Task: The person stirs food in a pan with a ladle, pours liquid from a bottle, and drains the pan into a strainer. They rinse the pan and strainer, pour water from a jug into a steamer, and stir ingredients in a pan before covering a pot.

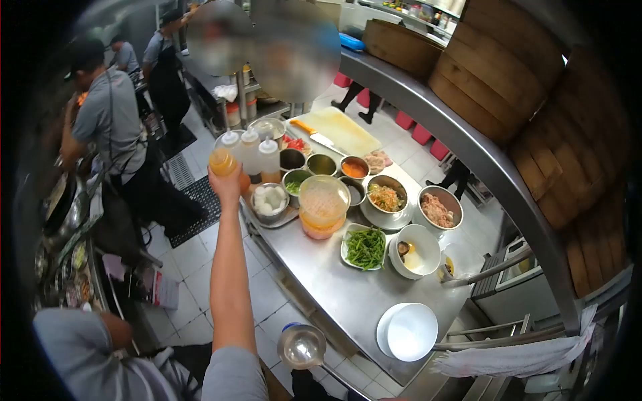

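Note:
My left hand (228,183) is stretched far out over the table's left edge, its fingers wrapped round a squeeze bottle (223,162) of yellow-orange sauce. Right beside it stand clear squeeze bottles (269,160) with pale tops. Nearer to me sits a metal bowl of white eggs (269,200), which look peeled. A steel ladle (301,347) hangs low beside the table's near edge, its handle running out at the bottom of the view. My right hand is out of sight, so what grips that handle is hidden.
On the steel table (304,247) are a lidded tub (324,204), green vegetables (365,248), a noodle-like bowl (386,196), raw meat (437,210), white bowls (412,332) and a knife (326,142) on a cutting board (344,127). Co-workers (114,120) stand left. Wooden steamers (498,63) fill the shelf.

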`<control>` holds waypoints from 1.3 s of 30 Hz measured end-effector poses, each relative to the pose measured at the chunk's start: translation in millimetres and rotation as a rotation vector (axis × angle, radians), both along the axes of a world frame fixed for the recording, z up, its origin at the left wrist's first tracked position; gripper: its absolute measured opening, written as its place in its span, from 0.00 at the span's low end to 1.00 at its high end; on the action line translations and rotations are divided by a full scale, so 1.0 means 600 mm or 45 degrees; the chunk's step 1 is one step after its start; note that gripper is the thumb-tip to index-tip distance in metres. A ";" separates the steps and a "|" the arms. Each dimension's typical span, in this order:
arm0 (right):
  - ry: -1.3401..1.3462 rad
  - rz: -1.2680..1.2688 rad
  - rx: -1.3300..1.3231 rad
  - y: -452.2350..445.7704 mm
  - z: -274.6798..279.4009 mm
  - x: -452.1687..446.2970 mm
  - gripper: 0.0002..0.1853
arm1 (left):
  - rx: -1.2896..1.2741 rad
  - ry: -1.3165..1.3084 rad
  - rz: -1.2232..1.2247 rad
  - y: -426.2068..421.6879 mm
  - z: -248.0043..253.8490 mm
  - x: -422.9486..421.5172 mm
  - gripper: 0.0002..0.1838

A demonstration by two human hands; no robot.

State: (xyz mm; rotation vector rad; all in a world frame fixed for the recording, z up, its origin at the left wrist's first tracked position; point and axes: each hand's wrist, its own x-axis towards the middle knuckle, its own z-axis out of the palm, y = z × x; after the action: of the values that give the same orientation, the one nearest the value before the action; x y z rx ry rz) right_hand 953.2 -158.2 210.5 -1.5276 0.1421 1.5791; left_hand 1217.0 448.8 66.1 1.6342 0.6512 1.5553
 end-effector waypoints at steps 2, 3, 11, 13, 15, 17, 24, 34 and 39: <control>0.025 0.010 0.023 -0.023 -0.026 -0.010 0.09 | -0.037 -0.132 -0.035 -0.046 0.070 -0.054 0.28; 0.041 -0.007 0.039 -0.037 -0.042 -0.014 0.09 | -0.007 -0.163 -0.070 -0.088 0.117 -0.099 0.27; -0.359 0.517 -0.051 -0.144 -0.099 -0.004 0.07 | -0.505 -0.257 -0.448 -0.524 0.161 -0.481 0.33; -0.437 0.691 -0.110 -0.170 -0.103 -0.003 0.07 | -0.530 -0.050 -0.400 -0.651 0.150 -0.616 0.35; -0.364 0.801 -0.054 -0.173 -0.096 -0.018 0.07 | -0.543 0.250 -0.270 -0.773 0.122 -0.756 0.34; -0.342 1.022 -0.033 -0.171 -0.078 -0.048 0.07 | -0.715 0.197 -0.177 -0.897 0.088 -0.885 0.35; -0.166 2.037 0.156 -0.101 -0.090 -0.269 0.10 | -1.096 0.388 0.944 -1.214 0.083 -1.344 0.26; 0.116 2.391 0.615 -0.046 -0.096 -0.870 0.07 | -1.488 1.098 1.632 -1.395 0.147 -1.817 0.35; 0.079 2.395 0.624 -0.073 -0.108 -1.067 0.08 | -1.646 1.176 1.506 -1.402 0.096 -1.961 0.36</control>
State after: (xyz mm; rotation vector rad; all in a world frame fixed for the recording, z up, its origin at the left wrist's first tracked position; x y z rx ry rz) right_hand 312.8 -202.0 145.5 -0.9711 -1.9996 2.5722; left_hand 40.6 -392.3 124.0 0.7195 2.7037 0.3951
